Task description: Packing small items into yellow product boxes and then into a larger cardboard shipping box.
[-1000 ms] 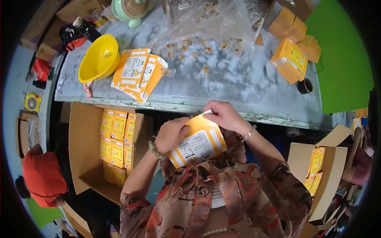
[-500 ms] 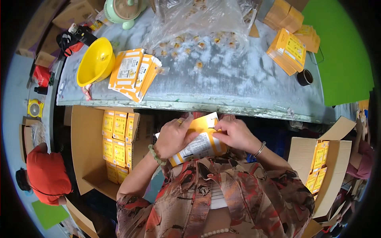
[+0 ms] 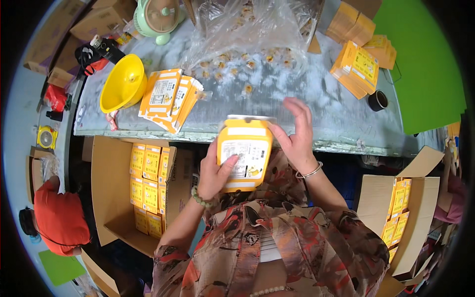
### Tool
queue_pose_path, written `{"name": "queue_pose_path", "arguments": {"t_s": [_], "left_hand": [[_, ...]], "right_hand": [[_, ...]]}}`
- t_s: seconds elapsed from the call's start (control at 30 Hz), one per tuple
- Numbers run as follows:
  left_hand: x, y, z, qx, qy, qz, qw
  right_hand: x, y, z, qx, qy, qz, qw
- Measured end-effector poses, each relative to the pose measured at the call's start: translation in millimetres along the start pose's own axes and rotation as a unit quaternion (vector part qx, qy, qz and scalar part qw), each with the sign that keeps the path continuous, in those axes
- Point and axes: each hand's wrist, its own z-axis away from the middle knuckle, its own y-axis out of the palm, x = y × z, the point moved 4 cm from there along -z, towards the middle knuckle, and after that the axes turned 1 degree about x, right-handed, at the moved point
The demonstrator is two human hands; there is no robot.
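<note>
A yellow and white carton [image 3: 255, 148] with a printed label stands upright in front of me at the table's edge. My left hand [image 3: 215, 171] grips its lower left side, the thumb across the label. Beside its upper right corner, my right hand [image 3: 296, 136] has its fingers spread and raised, with the thumb at or very near the carton's edge. Further left on the table lies a fanned stack of flat orange and white cartons [image 3: 166, 96]. Small clear-wrapped pieces [image 3: 247, 89] are scattered beyond the carton.
A yellow bowl [image 3: 118, 89] and a green fan [image 3: 157, 20] are at the left. Clear plastic sheeting [image 3: 237, 34] covers the back middle. More flat cartons [image 3: 357, 67] and a dark cup [image 3: 378, 100] sit right. Open cardboard boxes [image 3: 111, 193] with filled cartons flank me; a person [image 3: 62, 215] works at far left.
The carton has turned from tilted to nearly upright, its label facing up. My right hand has moved up and its fingers have spread. My left hand has shifted lower on the carton.
</note>
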Motion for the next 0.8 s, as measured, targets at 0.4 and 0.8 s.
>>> {"name": "queue_pose_path", "arguments": {"t_s": [0.4, 0.8], "left_hand": [[44.3, 3.7, 16.7, -0.026, -0.084, 0.111, 0.990], [10.7, -17.4, 20.5, -0.011, 0.052, 0.058, 0.997]], "right_hand": [[-3.2, 47.6, 68.9, 0.262, 0.205, -0.335, 0.882], [8.1, 40.2, 55.2, 0.288, 0.082, -0.261, 0.918]]}}
